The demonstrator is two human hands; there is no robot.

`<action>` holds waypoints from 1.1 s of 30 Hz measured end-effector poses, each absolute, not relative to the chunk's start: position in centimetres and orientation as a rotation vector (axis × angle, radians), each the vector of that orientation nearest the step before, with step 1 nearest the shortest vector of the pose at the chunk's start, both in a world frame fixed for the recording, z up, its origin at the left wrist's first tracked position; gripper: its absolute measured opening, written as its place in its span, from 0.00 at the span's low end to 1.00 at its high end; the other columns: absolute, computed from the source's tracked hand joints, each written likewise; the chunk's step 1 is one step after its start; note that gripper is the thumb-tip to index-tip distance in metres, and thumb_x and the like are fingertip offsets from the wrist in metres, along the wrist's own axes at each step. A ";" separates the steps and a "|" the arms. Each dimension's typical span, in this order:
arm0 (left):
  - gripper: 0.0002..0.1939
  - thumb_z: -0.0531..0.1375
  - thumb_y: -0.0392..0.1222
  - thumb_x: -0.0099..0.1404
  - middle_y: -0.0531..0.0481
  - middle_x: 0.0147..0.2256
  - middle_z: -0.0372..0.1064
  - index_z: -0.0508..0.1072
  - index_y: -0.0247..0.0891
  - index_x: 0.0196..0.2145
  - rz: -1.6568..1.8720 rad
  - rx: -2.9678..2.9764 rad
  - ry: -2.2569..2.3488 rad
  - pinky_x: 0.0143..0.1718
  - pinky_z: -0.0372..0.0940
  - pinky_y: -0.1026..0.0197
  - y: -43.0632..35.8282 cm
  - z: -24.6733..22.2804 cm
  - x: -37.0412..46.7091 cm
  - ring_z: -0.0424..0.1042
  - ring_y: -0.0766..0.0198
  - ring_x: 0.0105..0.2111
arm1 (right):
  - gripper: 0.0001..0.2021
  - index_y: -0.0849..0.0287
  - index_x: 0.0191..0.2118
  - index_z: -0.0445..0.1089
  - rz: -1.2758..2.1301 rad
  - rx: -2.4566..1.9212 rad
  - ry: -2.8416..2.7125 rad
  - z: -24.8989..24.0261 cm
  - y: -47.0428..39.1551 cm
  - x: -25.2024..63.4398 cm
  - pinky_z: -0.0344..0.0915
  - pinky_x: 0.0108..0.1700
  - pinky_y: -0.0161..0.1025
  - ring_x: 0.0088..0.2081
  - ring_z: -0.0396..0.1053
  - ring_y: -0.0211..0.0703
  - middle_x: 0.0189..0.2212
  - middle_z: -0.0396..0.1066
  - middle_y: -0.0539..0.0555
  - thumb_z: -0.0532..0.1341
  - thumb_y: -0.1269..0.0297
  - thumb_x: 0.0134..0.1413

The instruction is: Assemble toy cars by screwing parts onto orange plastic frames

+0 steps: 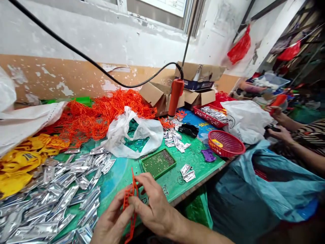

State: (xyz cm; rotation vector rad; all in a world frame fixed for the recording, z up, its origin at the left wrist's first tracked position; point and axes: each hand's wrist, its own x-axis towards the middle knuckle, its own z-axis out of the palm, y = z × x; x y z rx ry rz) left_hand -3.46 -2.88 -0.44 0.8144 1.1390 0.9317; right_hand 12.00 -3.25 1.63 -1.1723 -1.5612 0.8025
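Pinching an orange plastic piece (126, 200) at bottom centre, both hands (155, 207) seem midway through it, with heaped orange pieces (111, 106) left of centre and silver pieces (58, 201) at lower left apparently unworked, though no finished one is identifiable.

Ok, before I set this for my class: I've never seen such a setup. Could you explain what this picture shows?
There is no robot here: the bare left hand and right hand belong to the person wearing the head camera, which looks forward and down. Both hold an orange plastic lattice piece. On the green table lie shiny silver pieces, a heap of orange lattice pieces, yellow pieces and a green tray of tiny parts. A red corded tool, perhaps an electric screwdriver, hangs above. The hands at far right are a co-worker's.
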 end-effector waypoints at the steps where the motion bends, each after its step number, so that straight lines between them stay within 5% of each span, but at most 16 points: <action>1: 0.24 0.73 0.50 0.45 0.48 0.50 0.76 0.81 0.45 0.42 0.944 0.765 1.148 0.63 0.56 0.51 -2.6 -0.2 -3.1 0.63 0.44 0.60 | 0.16 0.63 0.52 0.68 0.762 -1.155 -1.601 1.6 -3.5 11.8 0.65 0.52 0.42 0.47 0.66 0.45 0.44 0.67 0.60 0.58 0.67 0.59; 6: 0.27 0.77 0.48 0.31 0.48 0.39 0.81 0.83 0.43 0.33 0.954 0.448 1.132 0.56 0.66 0.51 -2.4 0.8 -2.4 0.71 0.43 0.53 | 0.15 0.58 0.49 0.72 0.753 -1.068 -1.717 1.6 -2.8 14.7 0.69 0.44 0.36 0.44 0.70 0.42 0.43 0.71 0.57 0.62 0.62 0.56; 10: 0.28 0.78 0.46 0.32 0.47 0.39 0.81 0.83 0.41 0.35 0.860 0.416 1.140 0.51 0.69 0.59 -2.7 1.2 -2.8 0.73 0.47 0.51 | 0.10 0.59 0.39 0.74 0.272 -1.664 -1.506 0.6 0.2 22.6 0.67 0.42 0.37 0.40 0.71 0.43 0.37 0.74 0.56 0.58 0.61 0.58; 16: 0.28 0.78 0.48 0.31 0.46 0.38 0.82 0.83 0.38 0.33 0.812 0.445 1.141 0.43 0.71 0.67 -2.7 0.8 -2.5 0.74 0.49 0.50 | 0.07 0.61 0.33 0.75 0.145 -2.063 -1.372 -2.1 4.3 31.5 0.63 0.43 0.43 0.39 0.70 0.48 0.35 0.74 0.59 0.58 0.68 0.54; 21: 0.25 0.77 0.48 0.37 0.48 0.38 0.81 0.83 0.39 0.35 0.801 0.483 1.102 0.44 0.71 0.66 -2.8 0.7 -2.5 0.75 0.51 0.50 | 0.06 0.62 0.33 0.73 0.240 -2.235 -1.355 -3.5 5.2 31.4 0.64 0.44 0.43 0.43 0.70 0.48 0.38 0.73 0.58 0.64 0.65 0.53; 27: 0.23 0.75 0.48 0.41 0.49 0.40 0.81 0.83 0.41 0.37 0.789 0.540 1.100 0.46 0.71 0.65 -2.9 0.6 -2.9 0.74 0.51 0.50 | 0.13 0.62 0.47 0.69 0.503 -2.191 -1.188 -3.7 5.1 32.2 0.71 0.44 0.46 0.43 0.71 0.43 0.45 0.71 0.55 0.60 0.59 0.62; 33: 0.22 0.75 0.51 0.41 0.50 0.39 0.82 0.83 0.42 0.35 0.744 0.581 1.104 0.46 0.71 0.63 -2.8 0.4 -2.6 0.77 0.52 0.45 | 0.11 0.60 0.33 0.64 0.861 -1.816 -0.950 -1.9 2.8 32.1 0.62 0.23 0.33 0.22 0.62 0.33 0.22 0.64 0.45 0.63 0.59 0.54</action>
